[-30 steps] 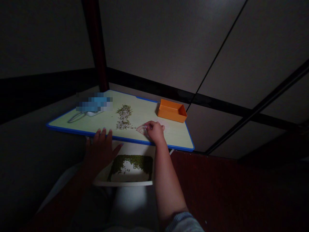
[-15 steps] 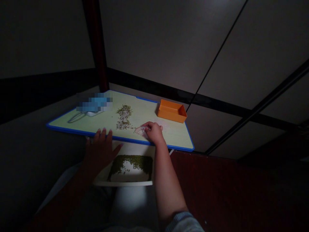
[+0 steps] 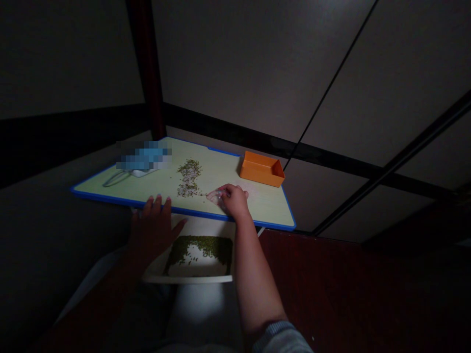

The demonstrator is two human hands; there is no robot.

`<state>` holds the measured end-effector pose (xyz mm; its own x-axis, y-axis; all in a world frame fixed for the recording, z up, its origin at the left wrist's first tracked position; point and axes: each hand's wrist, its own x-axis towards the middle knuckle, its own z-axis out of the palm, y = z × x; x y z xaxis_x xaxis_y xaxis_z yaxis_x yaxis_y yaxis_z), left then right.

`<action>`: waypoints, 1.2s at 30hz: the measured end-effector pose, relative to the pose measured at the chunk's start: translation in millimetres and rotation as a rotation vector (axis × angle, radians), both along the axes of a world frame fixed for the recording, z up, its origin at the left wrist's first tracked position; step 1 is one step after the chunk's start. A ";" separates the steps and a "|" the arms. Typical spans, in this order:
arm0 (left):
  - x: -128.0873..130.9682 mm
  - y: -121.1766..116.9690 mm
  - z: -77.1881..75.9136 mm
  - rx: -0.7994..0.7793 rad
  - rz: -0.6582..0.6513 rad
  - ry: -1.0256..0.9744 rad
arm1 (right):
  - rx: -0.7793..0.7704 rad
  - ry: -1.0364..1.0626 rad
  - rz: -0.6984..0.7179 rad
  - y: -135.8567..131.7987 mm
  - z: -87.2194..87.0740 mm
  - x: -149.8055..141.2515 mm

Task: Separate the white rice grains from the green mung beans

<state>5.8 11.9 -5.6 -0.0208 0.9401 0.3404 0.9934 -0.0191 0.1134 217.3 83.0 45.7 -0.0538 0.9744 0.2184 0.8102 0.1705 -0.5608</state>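
Note:
My right hand (image 3: 235, 201) is closed, thumb against fingers, on a clear, curved, plastic-looking piece (image 3: 214, 196) low over the yellow tabletop (image 3: 257, 206). Its exact kind I cannot make out. Just left of that piece lie loose small green and pale bits (image 3: 190, 179), spread in two patches. My left hand (image 3: 152, 223) lies with fingers spread over the table's blue near edge, holding nothing. Below the edge, between my forearms, a pale tray (image 3: 191, 279) holds many small green grains (image 3: 202, 244).
An orange open box (image 3: 262, 169) stands at the table's back right. At the left lies a white object with a looped handle (image 3: 117, 178), partly covered by a blurred blue patch (image 3: 143, 156). A wall (image 3: 235, 63) runs behind the table.
My right hand has shifted very slightly, and the clear piece has tilted a little in its fingers. My left hand, the patches of bits and the orange box stay where they were.

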 end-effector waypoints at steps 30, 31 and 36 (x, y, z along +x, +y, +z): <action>-1.2 1.3 -3.1 0.016 0.003 0.032 | 0.024 -0.058 -0.073 6.5 -3.2 -5.8; -1.2 1.3 -3.6 0.020 0.006 0.034 | 0.025 -0.059 -0.083 6.8 -3.6 -5.8; -1.3 2.0 -5.2 0.032 0.009 0.047 | 0.036 -0.042 -0.121 6.8 -4.2 -4.9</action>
<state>4.6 13.9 -10.8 -0.0123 0.9286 0.3709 0.9977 -0.0133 0.0663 212.4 89.8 41.5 0.0536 0.9660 0.2529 0.8487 0.0895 -0.5213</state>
